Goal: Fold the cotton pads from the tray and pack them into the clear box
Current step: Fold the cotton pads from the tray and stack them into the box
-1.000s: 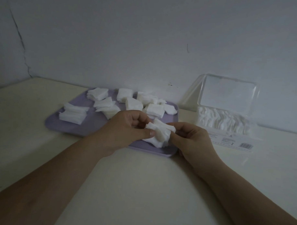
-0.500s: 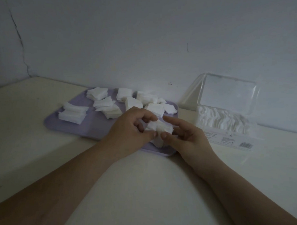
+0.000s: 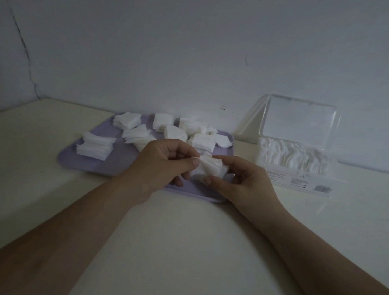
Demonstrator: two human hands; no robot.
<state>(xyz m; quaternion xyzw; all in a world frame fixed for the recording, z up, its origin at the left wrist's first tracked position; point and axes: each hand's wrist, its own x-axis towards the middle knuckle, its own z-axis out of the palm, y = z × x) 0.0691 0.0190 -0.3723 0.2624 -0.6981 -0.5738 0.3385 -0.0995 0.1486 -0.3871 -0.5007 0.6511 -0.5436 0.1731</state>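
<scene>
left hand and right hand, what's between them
A small bunch of cotton pads, pinched by the left hand and right hand above the tray; head view shows it.

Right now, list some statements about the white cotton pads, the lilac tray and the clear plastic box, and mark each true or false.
1. The left hand and right hand both pinch a bunch of white cotton pads. True.
2. The clear plastic box has its hinged lid shut. False: the lid stands open.
3. The box sits left of the flat lilac tray. False: it sits to the tray's right.
4. Stacks of white square pads lie on the tray. True.
</scene>
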